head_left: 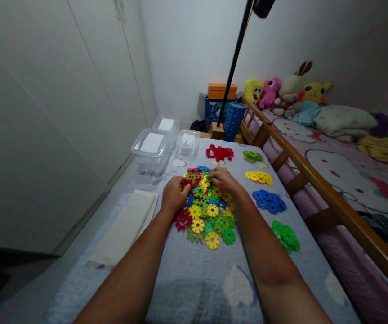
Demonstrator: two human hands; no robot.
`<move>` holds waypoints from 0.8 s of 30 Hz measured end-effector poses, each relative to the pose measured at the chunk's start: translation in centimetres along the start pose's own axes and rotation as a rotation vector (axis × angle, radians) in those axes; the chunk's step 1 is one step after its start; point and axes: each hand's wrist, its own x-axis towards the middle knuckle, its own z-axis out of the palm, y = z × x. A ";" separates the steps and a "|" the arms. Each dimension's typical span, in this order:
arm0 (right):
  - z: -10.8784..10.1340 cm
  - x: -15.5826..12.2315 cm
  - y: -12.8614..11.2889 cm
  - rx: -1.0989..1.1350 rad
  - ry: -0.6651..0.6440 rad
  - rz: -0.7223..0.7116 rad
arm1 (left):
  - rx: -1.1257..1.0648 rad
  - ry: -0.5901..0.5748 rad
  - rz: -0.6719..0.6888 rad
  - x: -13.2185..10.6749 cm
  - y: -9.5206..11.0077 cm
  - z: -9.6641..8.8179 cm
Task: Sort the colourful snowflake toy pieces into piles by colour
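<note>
A mixed heap of interlocking plastic pieces point(200, 208) in red, yellow, green and blue lies on the cloth-covered table. Some are round notched discs, others square lattices. At the heap's left side my left hand point(175, 195) has its fingers curled over a red interlocking piece point(185, 183). My right hand point(226, 181) reaches to the heap's far right part, thumb and fingers pinched on a green interlocking piece point(210, 177), mostly covered by the fingers. Sorted by colour along the table's right are red pieces point(220, 153), light green point(252, 156), yellow point(259, 177), blue point(269, 201) and green discs point(286, 236).
Clear plastic boxes with white labels point(151, 143) stand at the table's far left. A folded cream cloth point(124, 227) lies left of my left forearm. On the right, a wooden bed rail point(301, 168) borders the table. A black pole point(236, 58) rises behind the far edge.
</note>
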 end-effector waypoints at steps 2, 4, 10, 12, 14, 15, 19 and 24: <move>-0.6 -0.2 0.2 0.089 0.012 -0.038 | 0.004 -0.004 0.000 0.0 0.0 0.0; -1.4 -0.8 0.4 0.182 0.053 -0.027 | 0.006 -0.006 -0.002 0.0 -0.1 0.0; -3.8 -5.7 1.9 0.458 0.232 0.175 | 0.018 -0.016 -0.003 -0.2 -0.3 0.2; -4.5 -8.2 2.8 0.509 0.256 0.229 | 0.017 -0.025 0.009 -0.1 -0.3 0.1; -5.2 -11.0 3.7 0.538 0.244 0.295 | 0.009 -0.045 0.027 -0.1 0.0 0.0; -5.5 -12.4 4.2 0.544 0.232 0.333 | 0.008 -0.056 0.034 -0.2 0.2 -0.1; -6.1 -17.9 6.0 0.525 0.266 0.442 | 0.071 -0.067 0.049 -0.5 1.3 -0.4; -6.0 -23.1 7.5 0.528 0.370 0.563 | 0.130 -0.096 0.106 -1.0 2.3 -0.6</move>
